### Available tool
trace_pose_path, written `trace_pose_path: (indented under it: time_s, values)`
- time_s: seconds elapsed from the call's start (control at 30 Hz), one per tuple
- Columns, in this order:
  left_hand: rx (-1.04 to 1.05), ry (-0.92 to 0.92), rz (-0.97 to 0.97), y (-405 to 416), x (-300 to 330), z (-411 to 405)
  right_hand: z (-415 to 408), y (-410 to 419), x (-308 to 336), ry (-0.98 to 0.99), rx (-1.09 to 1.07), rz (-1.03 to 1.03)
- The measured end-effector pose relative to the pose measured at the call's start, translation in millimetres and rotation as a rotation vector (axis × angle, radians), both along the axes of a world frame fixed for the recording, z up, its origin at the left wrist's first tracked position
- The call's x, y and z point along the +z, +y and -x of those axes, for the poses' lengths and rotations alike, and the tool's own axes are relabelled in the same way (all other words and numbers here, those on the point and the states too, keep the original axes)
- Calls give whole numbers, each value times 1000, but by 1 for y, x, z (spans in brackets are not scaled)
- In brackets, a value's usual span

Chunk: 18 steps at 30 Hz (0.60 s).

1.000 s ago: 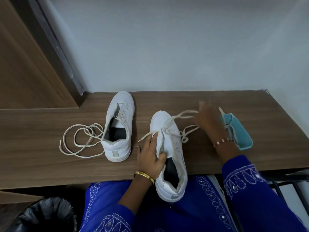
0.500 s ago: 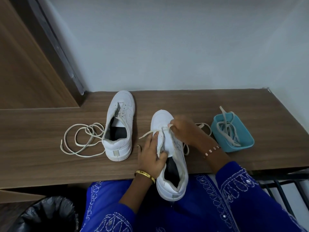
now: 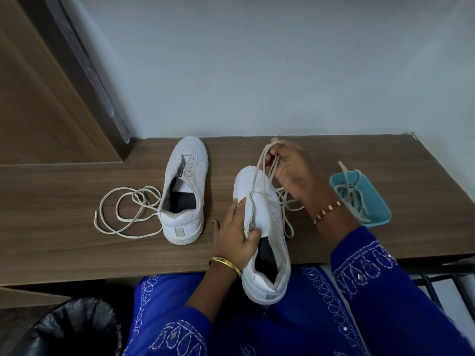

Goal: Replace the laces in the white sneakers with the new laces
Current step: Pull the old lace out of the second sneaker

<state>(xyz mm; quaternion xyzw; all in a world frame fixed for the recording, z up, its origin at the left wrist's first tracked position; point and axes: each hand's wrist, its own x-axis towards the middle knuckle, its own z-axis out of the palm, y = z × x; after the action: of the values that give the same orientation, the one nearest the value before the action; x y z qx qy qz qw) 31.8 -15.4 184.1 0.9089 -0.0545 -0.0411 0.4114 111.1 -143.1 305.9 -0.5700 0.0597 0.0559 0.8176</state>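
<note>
Two white sneakers are on the wooden shelf [image 3: 359, 155]. The left sneaker [image 3: 185, 186] has no lace and stands toe to the wall. A loose off-white lace [image 3: 123, 209] lies coiled on the shelf beside its heel. The right sneaker [image 3: 267, 222] overhangs the front edge, heel toward me. My left hand [image 3: 235, 232] grips its left eyelet flap. My right hand [image 3: 293, 170] is raised beyond the toe, pinching this shoe's lace [image 3: 257, 176], which runs taut down to the lowest eyelets. More lace trails loose to the shoe's right.
A small blue tray [image 3: 380, 209] at the right end of the shelf holds another bundled lace [image 3: 352, 199]. A bin lined with a black bag [image 3: 69, 327] stands below left. A wooden door panel rises at the left. The wall is close behind.
My right hand went from the tray back to the shoe's eyelets, then lifted away past the toe, drawing the lace out. The left hand stayed on the flap.
</note>
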Motion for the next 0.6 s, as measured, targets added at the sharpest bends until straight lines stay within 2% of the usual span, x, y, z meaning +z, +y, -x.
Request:
trace_pose_path:
  time_s: [0.1,0.2,0.23,0.37,0.6]
  values:
    - [-15,-12,-31,2,-1,-2,-5,0,-9,21,-60,-141]
    - [-38,7,-82,2,0,-4,-11,-5,-4,8,-77,-414]
    - [-42,8,-85,1,0,-3,-15,-9,4,-23,-95,-449]
    - [-39,-4,-65,2,-2,-3,-30,-13,33,-115,-180,-184]
    - [-36,-4,-54,2,-2,-2,-45,-8,35,-95,-213,-498]
